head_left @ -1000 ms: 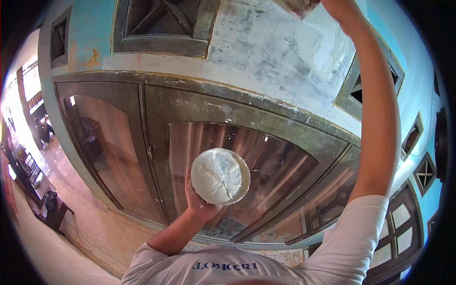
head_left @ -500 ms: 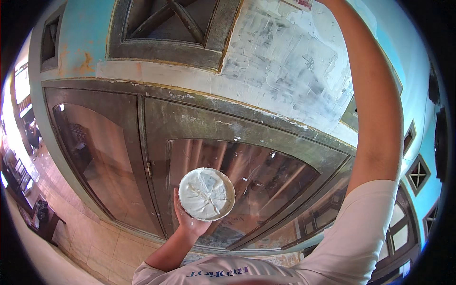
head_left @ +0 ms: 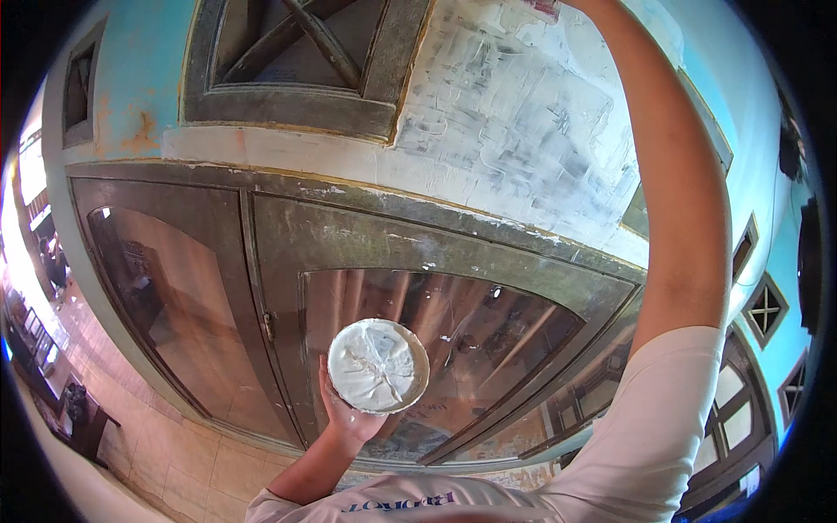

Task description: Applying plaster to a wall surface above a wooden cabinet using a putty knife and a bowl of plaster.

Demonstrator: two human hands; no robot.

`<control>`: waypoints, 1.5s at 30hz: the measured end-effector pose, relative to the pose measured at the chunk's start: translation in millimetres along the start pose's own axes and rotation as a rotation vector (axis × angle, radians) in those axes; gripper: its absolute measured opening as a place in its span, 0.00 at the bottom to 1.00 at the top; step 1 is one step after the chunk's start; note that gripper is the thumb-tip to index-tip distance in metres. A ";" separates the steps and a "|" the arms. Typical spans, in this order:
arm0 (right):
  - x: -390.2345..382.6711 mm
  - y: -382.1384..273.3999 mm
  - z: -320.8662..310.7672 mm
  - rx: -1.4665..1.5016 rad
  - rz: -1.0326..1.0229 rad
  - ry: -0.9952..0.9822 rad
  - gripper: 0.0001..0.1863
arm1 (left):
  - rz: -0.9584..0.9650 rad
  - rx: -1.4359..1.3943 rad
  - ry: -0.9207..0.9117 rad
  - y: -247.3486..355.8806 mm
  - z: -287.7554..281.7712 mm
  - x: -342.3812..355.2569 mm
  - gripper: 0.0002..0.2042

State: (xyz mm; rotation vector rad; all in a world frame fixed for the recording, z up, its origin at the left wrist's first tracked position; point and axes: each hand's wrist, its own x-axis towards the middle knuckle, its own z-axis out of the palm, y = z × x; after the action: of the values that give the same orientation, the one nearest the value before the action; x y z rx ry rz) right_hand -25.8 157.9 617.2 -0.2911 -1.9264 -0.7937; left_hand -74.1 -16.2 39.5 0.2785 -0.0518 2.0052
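Note:
My left hand (head_left: 353,421) is closed around the side of a round tub (head_left: 425,370) and supports it in front of the glazed door. Thick white putty (head_left: 375,362) fills the tub, its surface furrowed and folded. High overhead, my right arm reaches to the wall, and my right hand (head_left: 586,3) is partly cut off by the upper edge. Beside it shows a small reddish piece of a putty scraper (head_left: 545,9), held against the wall. Under it the wall patch (head_left: 514,113) is smeared white and grey.
Dark wooden doors (head_left: 436,235) with curved glass panes stand ahead, under a wooden vent frame (head_left: 288,109) with crossed bars. Turquoise paint (head_left: 148,61) covers other wall parts. At the lower left lie floor tiles (head_left: 187,453) and dark furniture (head_left: 87,423).
The view has shifted slightly, so the doors and vent sit lower and further left. My right hand has moved a little left along the top edge. The tub stays in my left hand.

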 end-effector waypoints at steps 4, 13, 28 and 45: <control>-4.1 -6.0 -6.5 -0.015 0.017 0.126 0.20 | -0.003 0.012 0.030 0.7 -2.6 -0.6 0.36; -2.8 5.1 -3.4 0.011 0.092 0.155 0.20 | -0.003 0.015 0.023 -6.5 -3.3 1.4 0.36; -20.5 0.3 -7.7 -0.105 0.147 0.168 0.20 | -0.002 0.010 0.019 -10.9 -4.5 -9.5 0.35; -43.8 32.4 -7.2 -0.041 0.158 0.190 0.22 | -0.022 0.052 0.044 -14.6 -11.6 -16.0 0.35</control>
State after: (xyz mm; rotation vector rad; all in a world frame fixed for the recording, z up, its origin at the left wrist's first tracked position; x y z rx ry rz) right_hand 17.0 183.6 594.4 -0.3746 -1.6885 -0.7298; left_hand -56.4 -22.1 23.4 0.2666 0.0318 1.9921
